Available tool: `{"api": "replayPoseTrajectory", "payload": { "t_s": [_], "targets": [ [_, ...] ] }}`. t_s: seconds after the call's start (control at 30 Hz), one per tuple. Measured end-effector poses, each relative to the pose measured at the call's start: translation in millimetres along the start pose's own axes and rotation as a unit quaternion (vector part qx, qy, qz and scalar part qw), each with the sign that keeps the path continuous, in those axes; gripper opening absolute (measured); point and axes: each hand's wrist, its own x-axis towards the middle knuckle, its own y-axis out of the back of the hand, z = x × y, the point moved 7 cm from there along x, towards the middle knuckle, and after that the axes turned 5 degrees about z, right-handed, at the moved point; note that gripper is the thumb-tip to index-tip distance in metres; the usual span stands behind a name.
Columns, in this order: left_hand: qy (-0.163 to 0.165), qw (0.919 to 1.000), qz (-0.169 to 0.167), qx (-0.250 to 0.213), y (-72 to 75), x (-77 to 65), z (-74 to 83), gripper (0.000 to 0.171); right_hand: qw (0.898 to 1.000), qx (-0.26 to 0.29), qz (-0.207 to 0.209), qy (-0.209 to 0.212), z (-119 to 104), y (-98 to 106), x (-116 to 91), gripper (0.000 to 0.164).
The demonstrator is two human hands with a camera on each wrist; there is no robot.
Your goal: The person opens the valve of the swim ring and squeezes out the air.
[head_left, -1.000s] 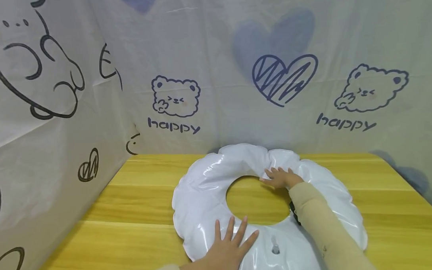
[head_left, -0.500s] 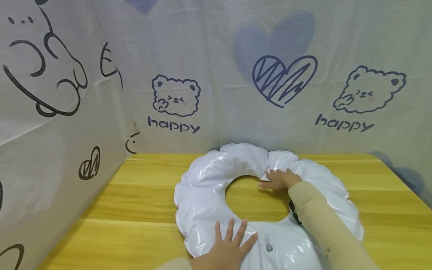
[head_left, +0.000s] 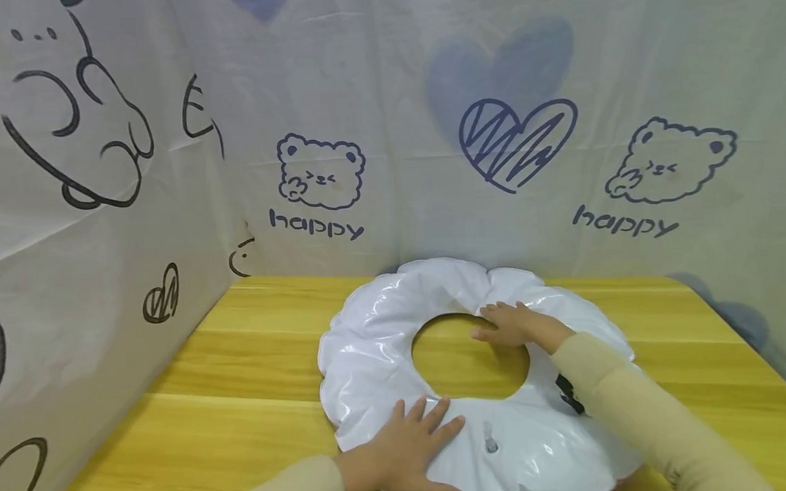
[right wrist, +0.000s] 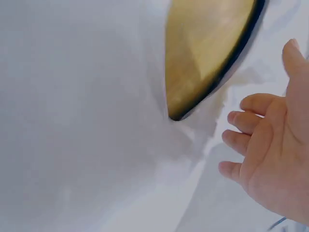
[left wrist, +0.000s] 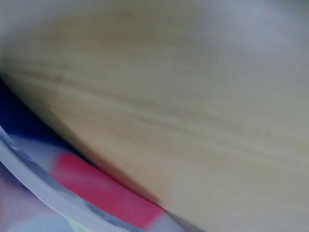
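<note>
A white inflatable swim ring [head_left: 364, 348] lies on the wooden table, its surface glossy and puckered along the seams. On its near side a small clear valve [head_left: 491, 438] sticks up. My left hand [head_left: 413, 447] rests with spread fingers on the ring's near left part. Across the hole, my right hand [head_left: 513, 324] lies over the inner edge at the far right, fingers extended. In the right wrist view the right hand [right wrist: 275, 140] has loosely bent fingers beside the white vinyl [right wrist: 87, 116]. The left wrist view is blurred and shows no hand.
The yellow wood-grain table [head_left: 241, 366] extends on both sides of the ring. Behind it hangs a pale cloth [head_left: 418, 223] printed with bears and hearts, and another cloth [head_left: 96, 299] borders the left. A curved red and blue edge [left wrist: 106, 188] crosses the left wrist view.
My right forearm has swung to the right and its hand has turned slightly. The ring's near right side has drawn inward. My left thumb has come into view on the ring.
</note>
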Motion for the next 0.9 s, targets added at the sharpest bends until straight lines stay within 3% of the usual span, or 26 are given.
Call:
{"api": "replayPoseTrajectory", "payload": {
  "t_s": [0.1,0.17,0.3,0.4,0.53,0.73,0.9],
  "targets": [
    [-0.008,0.9988,0.048,-0.002,6.1,-4.3,-11.8,0.092,0.997,0.025,0.01,0.071,-19.1,-1.3,-32.1,0.077],
    [0.006,0.9972,0.074,-0.004,9.2,-6.2,-21.1,0.094,0.993,0.042,0.002,0.114,-30.5,-8.2,-56.0,0.08],
    [0.038,0.9954,0.087,-0.014,8.4,-7.2,-33.3,0.098,0.982,0.064,-0.025,0.175,-44.7,-27.7,-94.3,0.093],
    [0.055,0.996,0.063,-0.031,2.3,-6.5,-35.4,0.1,0.981,0.063,-0.038,0.181,-46.5,-43.7,-107.7,0.098],
    [0.077,0.9956,0.03,-0.044,-4.5,-7.1,-35.3,0.1,0.984,0.046,-0.041,0.164,-46.5,-61.4,-110.5,0.099],
    [0.088,0.9951,0.004,-0.046,-8.9,-4.9,-33.2,0.096,0.988,-0.012,0.017,0.155,-48.1,-74.6,-108.3,0.104],
    [0.09,0.9952,-0.008,-0.039,-13.0,-1.9,-33.1,0.096,0.986,-0.027,0.053,0.156,-48.6,-76.0,-110.0,0.105]
  ]
}}
